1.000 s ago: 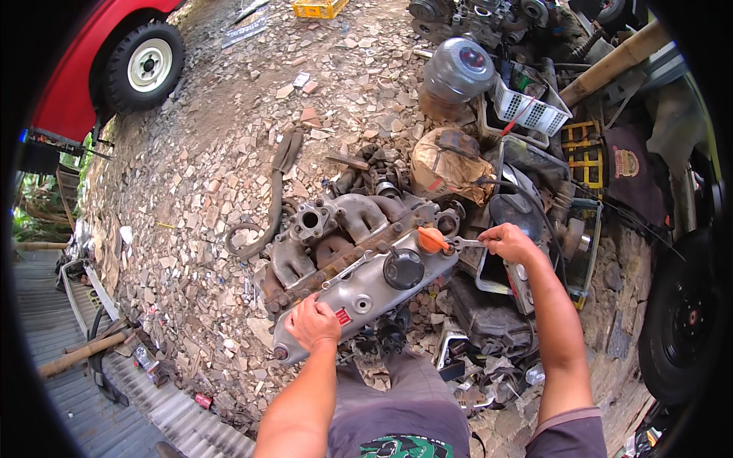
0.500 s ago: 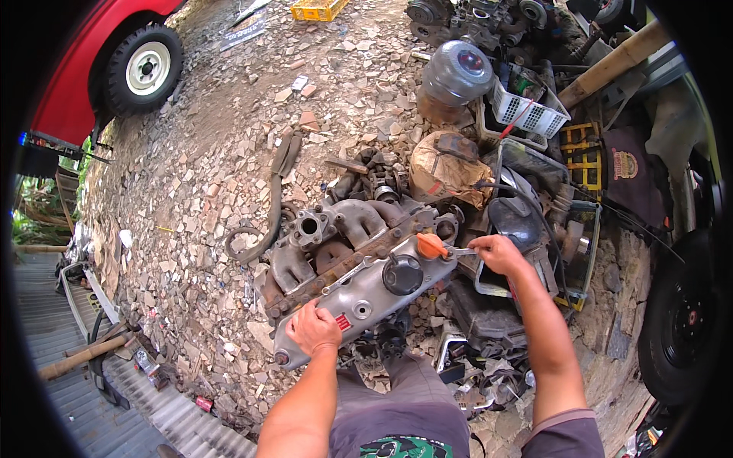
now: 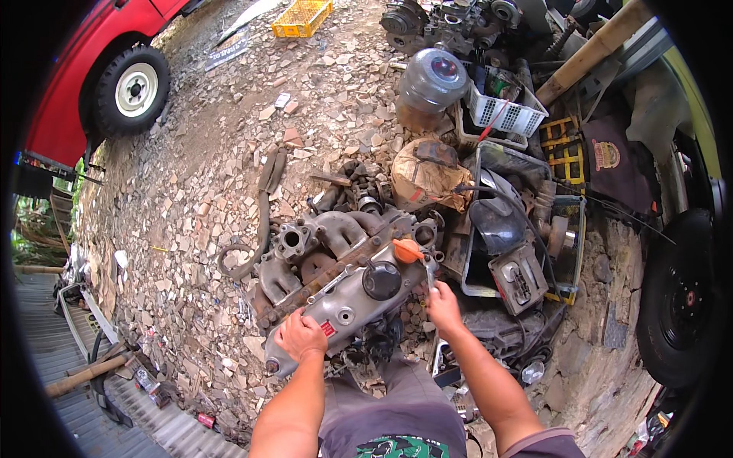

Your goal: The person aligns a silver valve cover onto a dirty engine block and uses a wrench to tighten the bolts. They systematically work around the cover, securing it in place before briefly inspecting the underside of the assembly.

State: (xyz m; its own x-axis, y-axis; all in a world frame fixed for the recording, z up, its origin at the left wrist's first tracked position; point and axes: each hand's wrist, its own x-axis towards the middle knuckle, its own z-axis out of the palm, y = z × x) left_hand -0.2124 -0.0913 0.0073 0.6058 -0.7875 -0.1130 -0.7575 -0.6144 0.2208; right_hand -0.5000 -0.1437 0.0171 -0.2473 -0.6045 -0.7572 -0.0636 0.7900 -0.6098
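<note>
A silver engine valve cover (image 3: 353, 301) with a round black cap (image 3: 382, 281) sits on an engine tilted across the space before me. My left hand (image 3: 301, 336) has its fingers curled over the cover's edge near the left end. At the far right end, my right hand (image 3: 443, 307) grips a slim metal wrench (image 3: 431, 272), whose head meets the corner of the engine. What the wrench head sits on is too small to make out. Beside it, an orange plastic piece (image 3: 408, 250) stands out. Rusty manifold pipes (image 3: 334, 233) run along the engine's far side.
Broken tile and stone cover the ground. On the right stand a dark crate (image 3: 481, 183) of parts, a paper sack (image 3: 427, 174), a clear water jug (image 3: 433, 80) and a white basket (image 3: 508, 114). A red vehicle's wheel (image 3: 137, 90) is at the far left.
My right hand has swung toward me and left, turning the wrench from sideways to pointing back at me. My left hand stays on the valve cover. The view has shifted slightly.
</note>
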